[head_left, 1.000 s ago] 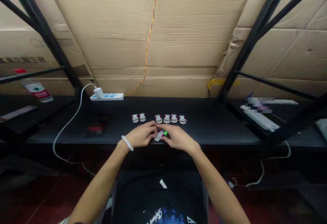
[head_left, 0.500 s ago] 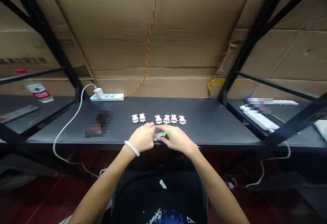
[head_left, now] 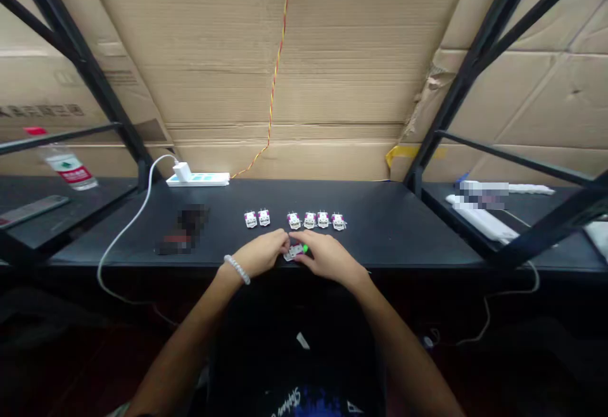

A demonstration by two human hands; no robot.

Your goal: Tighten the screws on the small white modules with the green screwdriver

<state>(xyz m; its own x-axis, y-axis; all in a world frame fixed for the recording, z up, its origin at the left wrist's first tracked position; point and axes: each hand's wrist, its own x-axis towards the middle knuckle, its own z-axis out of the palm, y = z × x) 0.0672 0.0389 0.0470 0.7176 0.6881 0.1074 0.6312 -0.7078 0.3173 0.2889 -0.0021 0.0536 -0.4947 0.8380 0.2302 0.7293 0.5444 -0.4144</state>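
At the front edge of the table, my right hand (head_left: 329, 255) holds a small white-and-magenta plastic part (head_left: 293, 252) between thumb and fingers. A bright green piece (head_left: 305, 248) shows at that part's right end, beside my thumb and forefinger. My left hand (head_left: 262, 253), with a pale beaded bracelet at the wrist, has its fingers curled in at the part's left end. What those fingertips pinch is hidden. Beyond my hands, several similar white-and-magenta parts stand in a row: a pair on the left (head_left: 257, 218) and a larger group (head_left: 316, 220) to the right.
A white power strip (head_left: 213, 179) with a plugged-in charger and white cable (head_left: 124, 230) lies at the back left. Near it is a blurred dark object (head_left: 183, 233). Black metal posts (head_left: 446, 109) flank the table; a bottle (head_left: 71, 168) lies beyond the left one.
My left hand has shifted slightly left and turned, leaving more of the small part visible. The right hand has hardly moved. The row stays as it was.
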